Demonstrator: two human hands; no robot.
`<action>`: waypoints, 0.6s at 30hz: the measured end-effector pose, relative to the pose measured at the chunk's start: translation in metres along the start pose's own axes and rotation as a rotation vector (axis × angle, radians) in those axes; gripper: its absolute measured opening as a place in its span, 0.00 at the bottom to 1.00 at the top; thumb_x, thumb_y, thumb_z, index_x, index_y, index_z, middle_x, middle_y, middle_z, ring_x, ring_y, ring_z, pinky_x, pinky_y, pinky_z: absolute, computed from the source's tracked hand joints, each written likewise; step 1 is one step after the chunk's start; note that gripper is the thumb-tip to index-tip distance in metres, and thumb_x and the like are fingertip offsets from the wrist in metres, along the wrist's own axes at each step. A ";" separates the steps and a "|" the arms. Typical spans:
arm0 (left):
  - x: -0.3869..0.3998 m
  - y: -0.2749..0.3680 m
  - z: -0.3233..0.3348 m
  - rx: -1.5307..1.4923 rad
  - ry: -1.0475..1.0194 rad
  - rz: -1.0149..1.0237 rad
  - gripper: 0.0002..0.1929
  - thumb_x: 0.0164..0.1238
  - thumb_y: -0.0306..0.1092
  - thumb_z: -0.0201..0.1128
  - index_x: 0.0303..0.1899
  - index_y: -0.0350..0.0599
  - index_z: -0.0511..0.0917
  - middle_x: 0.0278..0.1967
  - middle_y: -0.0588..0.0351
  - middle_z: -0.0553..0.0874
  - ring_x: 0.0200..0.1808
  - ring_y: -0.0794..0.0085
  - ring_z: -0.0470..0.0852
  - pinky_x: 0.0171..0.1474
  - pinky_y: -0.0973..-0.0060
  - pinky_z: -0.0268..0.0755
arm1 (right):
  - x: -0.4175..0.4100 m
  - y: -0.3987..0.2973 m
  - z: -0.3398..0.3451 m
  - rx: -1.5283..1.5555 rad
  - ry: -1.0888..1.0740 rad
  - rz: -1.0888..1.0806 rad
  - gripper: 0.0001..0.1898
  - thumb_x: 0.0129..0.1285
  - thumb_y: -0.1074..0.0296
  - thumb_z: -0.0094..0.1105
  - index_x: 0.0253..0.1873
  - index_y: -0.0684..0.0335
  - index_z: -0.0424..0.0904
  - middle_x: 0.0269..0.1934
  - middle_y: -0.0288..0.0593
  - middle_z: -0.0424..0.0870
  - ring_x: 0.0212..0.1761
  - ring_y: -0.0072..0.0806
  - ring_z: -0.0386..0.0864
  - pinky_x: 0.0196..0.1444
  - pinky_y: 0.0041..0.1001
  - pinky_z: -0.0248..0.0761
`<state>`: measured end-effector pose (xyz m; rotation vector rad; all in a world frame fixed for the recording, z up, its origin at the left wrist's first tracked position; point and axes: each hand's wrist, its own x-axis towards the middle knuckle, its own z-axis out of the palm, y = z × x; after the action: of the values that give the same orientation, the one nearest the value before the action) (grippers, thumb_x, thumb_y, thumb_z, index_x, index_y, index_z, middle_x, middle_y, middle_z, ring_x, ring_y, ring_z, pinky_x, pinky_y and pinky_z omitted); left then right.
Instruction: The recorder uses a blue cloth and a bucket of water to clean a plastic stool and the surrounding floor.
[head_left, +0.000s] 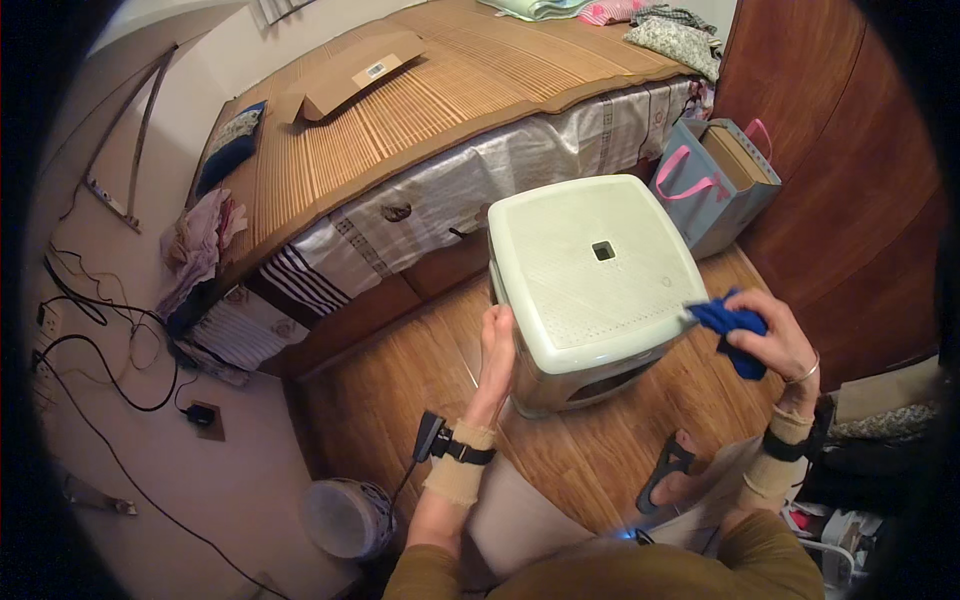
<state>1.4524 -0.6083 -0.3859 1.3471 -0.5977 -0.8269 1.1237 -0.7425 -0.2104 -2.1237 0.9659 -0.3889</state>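
Observation:
A pale green plastic stool (592, 292) with a square hole in its top stands on the wooden floor in front of me. My left hand (498, 345) rests against the stool's near left side, just under the rim, its fingers partly hidden. In my right hand (772, 334) is a crumpled blue cloth (739, 330), pinched between thumb and fingers. The cloth's tip reaches the stool's right front corner; whether it touches cannot be told.
Behind the stool is a bed with a bamboo mat (450, 97) and a cardboard piece (352, 75). A gift bag (712, 180) stands by the wooden panel. A waste bin (346, 517) and cables (112, 375) lie left.

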 end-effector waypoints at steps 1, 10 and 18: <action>0.002 -0.004 0.000 -0.007 0.000 -0.003 0.31 0.72 0.55 0.48 0.57 0.29 0.64 0.51 0.46 0.75 0.55 0.66 0.70 0.60 0.71 0.60 | 0.006 -0.018 0.006 -0.086 0.062 -0.130 0.17 0.52 0.70 0.65 0.48 0.63 0.79 0.39 0.43 0.80 0.43 0.30 0.79 0.49 0.28 0.72; 0.006 -0.018 0.019 0.195 0.255 0.172 0.22 0.77 0.47 0.43 0.41 0.33 0.73 0.35 0.48 0.79 0.39 0.66 0.77 0.45 0.69 0.68 | 0.171 -0.070 0.167 -0.641 0.192 -0.400 0.13 0.59 0.56 0.60 0.44 0.56 0.76 0.35 0.47 0.76 0.39 0.43 0.80 0.33 0.39 0.74; 0.007 -0.029 0.021 0.110 0.402 0.121 0.19 0.75 0.42 0.45 0.39 0.32 0.73 0.32 0.50 0.79 0.36 0.69 0.75 0.42 0.69 0.67 | 0.184 0.009 0.098 -0.863 0.397 -0.062 0.13 0.63 0.56 0.53 0.43 0.60 0.74 0.36 0.53 0.80 0.33 0.48 0.83 0.32 0.44 0.77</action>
<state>1.4348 -0.6272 -0.4121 1.5106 -0.4062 -0.4120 1.2949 -0.8329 -0.2889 -2.9198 1.4845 -0.4937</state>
